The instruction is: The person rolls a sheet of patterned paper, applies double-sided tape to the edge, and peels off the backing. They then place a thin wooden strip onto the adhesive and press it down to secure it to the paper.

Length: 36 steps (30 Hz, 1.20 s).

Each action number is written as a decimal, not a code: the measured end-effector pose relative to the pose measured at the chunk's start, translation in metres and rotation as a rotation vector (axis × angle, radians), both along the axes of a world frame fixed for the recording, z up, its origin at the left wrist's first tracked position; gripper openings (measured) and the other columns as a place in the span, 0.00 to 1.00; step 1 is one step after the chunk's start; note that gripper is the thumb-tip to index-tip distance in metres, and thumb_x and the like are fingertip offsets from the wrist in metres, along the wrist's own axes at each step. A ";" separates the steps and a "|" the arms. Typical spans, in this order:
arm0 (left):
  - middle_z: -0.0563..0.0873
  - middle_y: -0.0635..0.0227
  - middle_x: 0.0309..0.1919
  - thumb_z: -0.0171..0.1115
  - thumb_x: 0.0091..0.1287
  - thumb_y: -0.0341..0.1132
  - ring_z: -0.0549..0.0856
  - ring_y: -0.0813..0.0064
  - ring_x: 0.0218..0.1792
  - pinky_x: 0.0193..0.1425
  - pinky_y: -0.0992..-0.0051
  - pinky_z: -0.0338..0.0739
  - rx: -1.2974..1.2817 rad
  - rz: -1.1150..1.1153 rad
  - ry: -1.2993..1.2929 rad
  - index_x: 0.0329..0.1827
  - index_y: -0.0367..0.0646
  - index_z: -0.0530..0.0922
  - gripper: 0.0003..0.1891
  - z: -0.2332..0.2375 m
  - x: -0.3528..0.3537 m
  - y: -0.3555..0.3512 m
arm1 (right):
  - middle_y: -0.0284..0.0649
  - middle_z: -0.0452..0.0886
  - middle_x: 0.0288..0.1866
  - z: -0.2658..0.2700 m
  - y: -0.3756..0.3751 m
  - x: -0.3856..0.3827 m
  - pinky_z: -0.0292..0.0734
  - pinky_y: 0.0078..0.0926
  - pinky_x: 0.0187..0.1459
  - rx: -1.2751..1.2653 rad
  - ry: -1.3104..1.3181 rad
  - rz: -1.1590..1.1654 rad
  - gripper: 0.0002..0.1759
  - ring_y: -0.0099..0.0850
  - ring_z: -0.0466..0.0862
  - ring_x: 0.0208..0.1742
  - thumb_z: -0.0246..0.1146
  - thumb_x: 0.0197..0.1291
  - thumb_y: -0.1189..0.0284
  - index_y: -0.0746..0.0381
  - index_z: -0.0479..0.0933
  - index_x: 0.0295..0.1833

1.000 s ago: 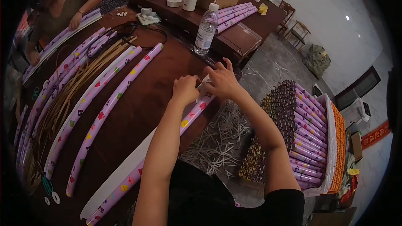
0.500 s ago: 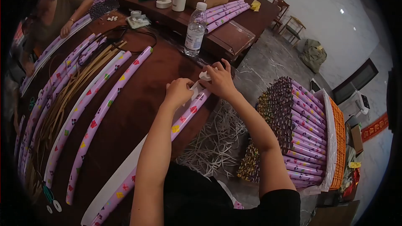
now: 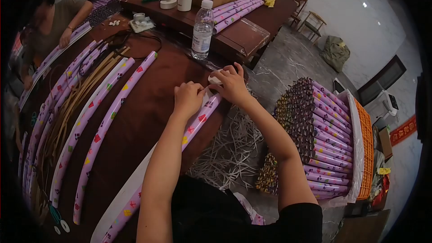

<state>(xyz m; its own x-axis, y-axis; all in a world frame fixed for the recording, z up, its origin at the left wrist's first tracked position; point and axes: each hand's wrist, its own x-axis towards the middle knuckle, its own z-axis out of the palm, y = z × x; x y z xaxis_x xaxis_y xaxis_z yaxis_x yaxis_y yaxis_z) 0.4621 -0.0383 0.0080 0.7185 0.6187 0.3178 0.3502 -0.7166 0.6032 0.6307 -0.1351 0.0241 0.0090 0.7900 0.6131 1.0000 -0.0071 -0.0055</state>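
A long tube rolled from purple patterned paper (image 3: 194,127) lies along the table's near edge, with a white paper flap (image 3: 128,184) standing loose on its left side. My left hand (image 3: 188,99) is closed in a pinch at the tube's far end, on what looks like a narrow strip of white tape. Just to the right, my right hand (image 3: 231,85) grips a small white tape roll (image 3: 214,78), partly covered by the fingers. Both hands are close together over the tube, fingertips almost touching.
Left on the table (image 3: 144,108) lie finished-looking purple tubes (image 3: 105,128), brown strips (image 3: 74,103) and green-handled scissors (image 3: 56,213). A water bottle (image 3: 202,33) stands ahead. Stacked tubes (image 3: 330,139) fill an orange crate (image 3: 365,148) at right. A co-worker (image 3: 63,22) sits at far left.
My left hand has come slightly closer to the tape roll, and the white paper beside its fingers shows less. The view has shifted a little.
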 end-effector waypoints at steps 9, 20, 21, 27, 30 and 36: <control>0.89 0.67 0.37 0.63 0.66 0.38 0.83 0.63 0.46 0.58 0.63 0.68 0.021 0.001 0.026 0.40 0.45 0.87 0.09 -0.001 0.003 -0.001 | 0.35 0.80 0.49 -0.001 0.010 0.020 0.69 0.40 0.61 -0.032 -0.040 0.374 0.15 0.39 0.78 0.57 0.71 0.50 0.70 0.50 0.86 0.46; 0.90 0.68 0.35 0.65 0.62 0.38 0.84 0.65 0.44 0.56 0.64 0.69 0.040 0.026 0.024 0.38 0.47 0.88 0.08 -0.007 0.005 0.002 | 0.36 0.81 0.45 0.004 0.024 0.028 0.75 0.35 0.52 -0.256 -0.029 0.477 0.11 0.37 0.81 0.48 0.70 0.50 0.73 0.55 0.85 0.42; 0.90 0.68 0.35 0.65 0.62 0.38 0.84 0.65 0.44 0.56 0.64 0.69 0.043 0.024 0.024 0.38 0.47 0.88 0.08 -0.006 0.005 0.002 | 0.37 0.81 0.44 0.000 0.025 0.028 0.76 0.36 0.51 -0.214 0.051 0.495 0.10 0.38 0.81 0.47 0.70 0.51 0.74 0.56 0.85 0.41; 0.90 0.64 0.37 0.66 0.61 0.40 0.86 0.59 0.44 0.55 0.57 0.70 -0.074 0.092 0.230 0.40 0.49 0.87 0.09 0.014 0.013 -0.002 | 0.39 0.80 0.41 -0.005 0.028 0.029 0.77 0.37 0.48 -0.177 0.155 0.527 0.09 0.41 0.82 0.45 0.69 0.51 0.75 0.58 0.86 0.40; 0.90 0.64 0.39 0.65 0.61 0.41 0.85 0.59 0.47 0.56 0.56 0.70 0.002 0.200 0.440 0.40 0.50 0.87 0.09 0.023 0.025 -0.006 | 0.39 0.80 0.41 -0.007 0.026 0.026 0.78 0.37 0.47 -0.177 0.184 0.511 0.08 0.41 0.82 0.45 0.70 0.50 0.75 0.58 0.85 0.39; 0.90 0.64 0.40 0.65 0.62 0.42 0.83 0.60 0.50 0.56 0.58 0.69 -0.045 0.152 0.208 0.38 0.49 0.88 0.09 0.001 0.021 0.003 | 0.37 0.81 0.42 -0.005 0.023 0.026 0.77 0.38 0.52 -0.188 0.188 0.450 0.07 0.41 0.82 0.49 0.69 0.49 0.71 0.56 0.85 0.37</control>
<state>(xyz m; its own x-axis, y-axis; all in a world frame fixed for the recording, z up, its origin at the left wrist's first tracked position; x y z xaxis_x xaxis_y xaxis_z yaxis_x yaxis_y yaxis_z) 0.4832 -0.0356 0.0093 0.6631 0.7347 0.1428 0.5717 -0.6203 0.5369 0.6562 -0.1124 0.0190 -0.2603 0.8375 0.4804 0.8861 0.4049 -0.2258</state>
